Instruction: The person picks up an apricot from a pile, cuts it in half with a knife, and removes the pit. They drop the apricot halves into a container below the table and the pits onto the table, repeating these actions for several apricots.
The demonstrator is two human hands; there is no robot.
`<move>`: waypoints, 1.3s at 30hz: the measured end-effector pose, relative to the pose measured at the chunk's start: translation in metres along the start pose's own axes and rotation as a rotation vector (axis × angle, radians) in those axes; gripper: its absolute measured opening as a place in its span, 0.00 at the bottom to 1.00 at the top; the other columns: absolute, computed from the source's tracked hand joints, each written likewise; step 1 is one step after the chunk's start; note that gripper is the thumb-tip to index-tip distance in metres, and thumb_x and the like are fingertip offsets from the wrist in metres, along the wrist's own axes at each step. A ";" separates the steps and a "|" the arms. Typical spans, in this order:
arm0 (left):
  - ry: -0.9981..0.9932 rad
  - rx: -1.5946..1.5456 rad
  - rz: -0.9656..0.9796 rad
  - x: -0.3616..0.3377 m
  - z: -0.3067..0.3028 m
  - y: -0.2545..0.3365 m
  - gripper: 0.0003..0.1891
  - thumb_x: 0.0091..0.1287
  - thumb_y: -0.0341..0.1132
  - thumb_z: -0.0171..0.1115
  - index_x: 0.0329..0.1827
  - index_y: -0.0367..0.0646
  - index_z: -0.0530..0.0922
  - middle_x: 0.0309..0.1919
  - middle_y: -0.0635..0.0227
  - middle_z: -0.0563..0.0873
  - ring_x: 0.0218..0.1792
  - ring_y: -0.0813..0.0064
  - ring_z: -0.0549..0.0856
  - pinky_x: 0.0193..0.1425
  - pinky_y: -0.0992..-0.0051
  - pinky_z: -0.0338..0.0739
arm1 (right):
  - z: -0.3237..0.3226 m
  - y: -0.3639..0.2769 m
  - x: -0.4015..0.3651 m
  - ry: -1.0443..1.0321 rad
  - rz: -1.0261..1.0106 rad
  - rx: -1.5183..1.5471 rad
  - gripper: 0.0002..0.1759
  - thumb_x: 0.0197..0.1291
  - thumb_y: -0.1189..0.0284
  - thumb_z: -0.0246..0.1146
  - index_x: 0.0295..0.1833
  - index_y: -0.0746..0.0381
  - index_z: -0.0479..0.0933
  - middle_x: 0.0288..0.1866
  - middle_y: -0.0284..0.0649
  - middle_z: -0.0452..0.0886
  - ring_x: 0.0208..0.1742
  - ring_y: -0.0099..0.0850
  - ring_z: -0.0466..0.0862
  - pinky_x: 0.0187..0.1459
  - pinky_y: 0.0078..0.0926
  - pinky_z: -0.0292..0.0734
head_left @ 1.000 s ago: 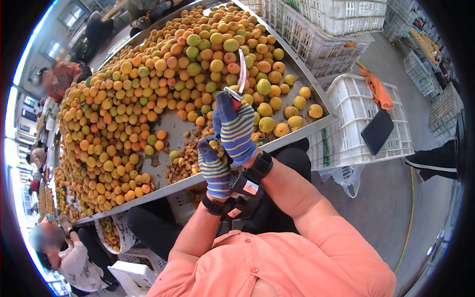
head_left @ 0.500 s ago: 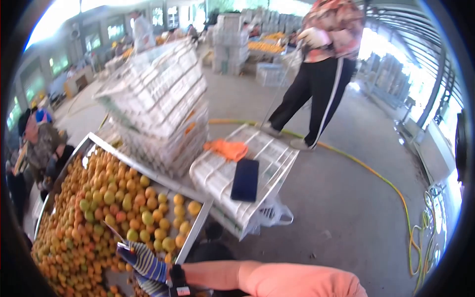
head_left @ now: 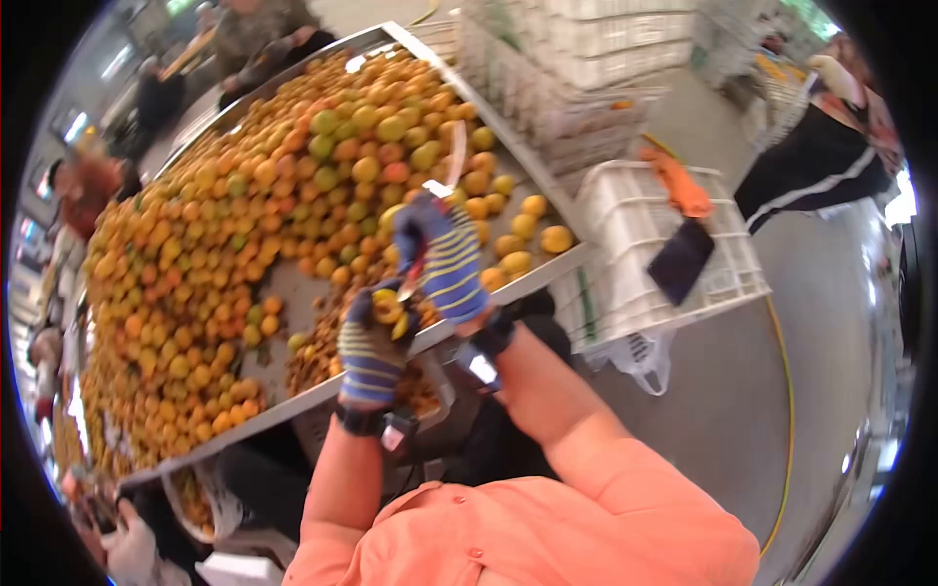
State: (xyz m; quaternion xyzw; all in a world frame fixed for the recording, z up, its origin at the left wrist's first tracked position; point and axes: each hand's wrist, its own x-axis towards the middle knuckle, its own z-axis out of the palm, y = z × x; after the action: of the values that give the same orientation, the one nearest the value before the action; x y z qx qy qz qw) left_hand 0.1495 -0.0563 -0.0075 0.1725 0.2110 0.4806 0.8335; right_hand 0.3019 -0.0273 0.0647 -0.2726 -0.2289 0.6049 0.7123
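My left hand [head_left: 371, 344], in a striped knit glove, is closed around a yellow-orange apricot-like fruit [head_left: 388, 307] that looks cut open. Close beside it on the right is my right hand [head_left: 445, 259], in a blue glove with yellow stripes. Its fingers are wrapped round a knife whose thin pale blade [head_left: 458, 151] points up and away over the fruit. A small metal tip [head_left: 407, 290] shows below the right fingers, next to the held fruit. Both hands are above the near edge of a metal-rimmed table [head_left: 518, 293] heaped with orange and greenish fruit [head_left: 264, 195].
Brown scraps [head_left: 311, 363] lie near the table rim, and a bin [head_left: 435, 386] sits below it. To the right, a white crate [head_left: 625, 210] carries a phone [head_left: 681, 262] and an orange cloth [head_left: 679, 181]. Stacked crates [head_left: 586, 59] and other people surround the table.
The view has swung down and to the left, bringing both hands and the table into fuller sight. The left hand, mostly out of frame before, now shows holding a fruit.
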 end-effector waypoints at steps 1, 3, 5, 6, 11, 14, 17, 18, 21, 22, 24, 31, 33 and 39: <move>-0.029 0.018 -0.038 0.000 0.010 0.000 0.19 0.69 0.44 0.51 0.55 0.40 0.72 0.48 0.61 0.80 0.47 0.67 0.80 0.57 0.63 0.75 | 0.002 -0.003 0.004 -0.019 -0.069 0.012 0.18 0.66 0.60 0.56 0.25 0.58 0.72 0.14 0.29 0.65 0.14 0.18 0.66 0.16 0.15 0.58; -0.010 0.018 -0.089 -0.004 0.025 -0.002 0.17 0.67 0.41 0.55 0.54 0.42 0.72 0.48 0.63 0.81 0.49 0.70 0.80 0.57 0.68 0.74 | -0.004 -0.002 0.006 0.011 -0.061 -0.048 0.21 0.66 0.58 0.56 0.22 0.57 0.68 0.13 0.29 0.65 0.12 0.18 0.63 0.14 0.16 0.56; -0.072 0.350 -0.022 -0.004 0.021 -0.004 0.14 0.64 0.34 0.58 0.51 0.43 0.71 0.49 0.66 0.81 0.49 0.73 0.80 0.58 0.72 0.73 | -0.004 -0.001 0.007 -0.007 -0.066 0.028 0.22 0.64 0.57 0.59 0.21 0.57 0.68 0.13 0.28 0.65 0.11 0.18 0.62 0.15 0.17 0.55; -0.035 0.512 0.002 -0.003 0.023 -0.006 0.14 0.63 0.32 0.59 0.51 0.43 0.71 0.49 0.67 0.81 0.49 0.74 0.80 0.58 0.74 0.73 | -0.005 -0.001 0.007 -0.012 -0.049 0.028 0.21 0.64 0.57 0.60 0.21 0.58 0.69 0.14 0.27 0.66 0.13 0.16 0.63 0.15 0.16 0.55; -0.092 0.138 -0.116 0.000 0.034 -0.008 0.17 0.66 0.45 0.58 0.49 0.44 0.72 0.42 0.70 0.83 0.46 0.73 0.81 0.50 0.74 0.77 | -0.005 -0.002 0.001 0.022 -0.145 -0.160 0.18 0.62 0.61 0.63 0.25 0.59 0.73 0.17 0.24 0.68 0.17 0.12 0.65 0.18 0.14 0.56; 0.129 -0.015 -0.205 0.005 0.044 -0.013 0.20 0.68 0.53 0.53 0.48 0.45 0.74 0.37 0.69 0.82 0.39 0.73 0.82 0.41 0.75 0.80 | -0.005 -0.005 -0.007 -0.011 -0.214 -0.365 0.16 0.67 0.62 0.57 0.29 0.60 0.74 0.17 0.26 0.69 0.18 0.13 0.64 0.20 0.15 0.56; 0.162 -0.008 -0.162 0.012 0.022 -0.022 0.23 0.69 0.56 0.50 0.49 0.45 0.74 0.36 0.68 0.83 0.34 0.75 0.83 0.36 0.76 0.81 | -0.004 -0.005 -0.013 -0.040 -0.266 -0.393 0.16 0.67 0.62 0.56 0.30 0.61 0.74 0.17 0.26 0.69 0.19 0.13 0.65 0.20 0.15 0.56; 0.189 0.007 -0.146 0.011 0.026 -0.025 0.22 0.69 0.56 0.50 0.48 0.45 0.75 0.35 0.70 0.83 0.32 0.76 0.83 0.36 0.77 0.82 | -0.002 -0.006 -0.016 -0.037 -0.234 -0.378 0.16 0.66 0.62 0.58 0.28 0.60 0.74 0.16 0.26 0.69 0.18 0.13 0.66 0.19 0.15 0.56; 0.318 0.118 -0.082 0.010 0.034 -0.033 0.21 0.70 0.55 0.50 0.49 0.46 0.75 0.38 0.71 0.84 0.36 0.76 0.84 0.37 0.79 0.82 | 0.007 -0.010 -0.024 -0.034 -0.133 -0.333 0.17 0.63 0.62 0.61 0.24 0.59 0.73 0.14 0.25 0.69 0.14 0.12 0.66 0.15 0.14 0.56; 0.347 0.162 -0.054 0.008 0.039 -0.033 0.21 0.70 0.55 0.50 0.51 0.47 0.76 0.42 0.70 0.84 0.40 0.76 0.84 0.40 0.77 0.83 | 0.004 -0.007 -0.022 -0.021 -0.201 -0.495 0.17 0.63 0.63 0.61 0.25 0.61 0.74 0.15 0.27 0.71 0.17 0.12 0.67 0.17 0.15 0.59; 0.523 0.251 -0.059 0.009 0.040 -0.035 0.21 0.70 0.54 0.49 0.53 0.47 0.75 0.46 0.70 0.83 0.43 0.75 0.84 0.43 0.76 0.83 | 0.007 -0.004 -0.023 -0.047 -0.282 -0.536 0.16 0.63 0.63 0.62 0.27 0.62 0.75 0.16 0.28 0.73 0.19 0.13 0.68 0.19 0.17 0.61; 0.287 0.479 0.181 0.022 -0.013 -0.042 0.17 0.72 0.40 0.52 0.60 0.44 0.73 0.48 0.69 0.81 0.40 0.83 0.79 0.44 0.82 0.77 | 0.009 0.004 -0.029 -0.202 -0.408 -0.788 0.16 0.63 0.64 0.61 0.26 0.62 0.75 0.15 0.32 0.71 0.20 0.19 0.65 0.23 0.22 0.62; 0.209 0.690 0.334 0.031 -0.040 -0.051 0.18 0.73 0.40 0.51 0.62 0.43 0.71 0.48 0.71 0.81 0.40 0.84 0.78 0.44 0.82 0.76 | 0.012 0.002 -0.031 -0.175 -0.331 -0.728 0.17 0.63 0.63 0.62 0.25 0.62 0.74 0.15 0.32 0.69 0.20 0.20 0.64 0.23 0.22 0.61; 0.248 1.227 0.482 0.033 -0.055 -0.053 0.19 0.66 0.35 0.57 0.60 0.45 0.68 0.37 0.65 0.82 0.33 0.70 0.79 0.36 0.74 0.75 | 0.010 0.005 -0.035 -0.236 -0.445 -0.794 0.17 0.60 0.63 0.64 0.23 0.62 0.72 0.14 0.35 0.67 0.18 0.21 0.62 0.21 0.25 0.60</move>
State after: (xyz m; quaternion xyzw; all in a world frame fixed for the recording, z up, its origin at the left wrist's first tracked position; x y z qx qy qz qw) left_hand 0.1745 -0.0476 -0.0865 0.6009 0.4960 0.4624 0.4232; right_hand 0.2860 -0.0603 0.0688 -0.3974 -0.5750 0.3301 0.6344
